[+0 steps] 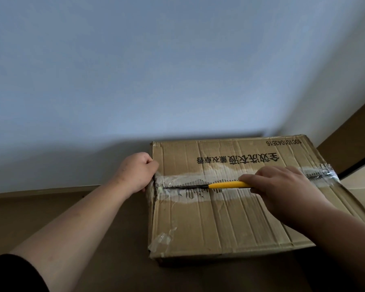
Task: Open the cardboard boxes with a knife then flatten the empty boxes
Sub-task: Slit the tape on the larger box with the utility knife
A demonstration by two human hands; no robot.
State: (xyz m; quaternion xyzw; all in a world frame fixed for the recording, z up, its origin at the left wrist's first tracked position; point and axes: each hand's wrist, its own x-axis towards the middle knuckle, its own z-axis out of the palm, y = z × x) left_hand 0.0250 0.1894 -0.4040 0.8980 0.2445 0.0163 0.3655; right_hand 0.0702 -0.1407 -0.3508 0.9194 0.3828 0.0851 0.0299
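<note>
A brown cardboard box lies flat in front of me, its top flaps meeting at a taped centre seam with torn clear tape. My right hand grips a yellow utility knife whose tip lies in the seam near the middle, pointing left. My left hand holds the box's left edge at the end of the seam, fingers curled over the side. Printed black characters run upside down along the far flap.
The box sits on a brown floor against a pale blue-white wall. More cardboard shows at the right behind the box. A dark strip runs along the right wall base. Open floor lies to the left.
</note>
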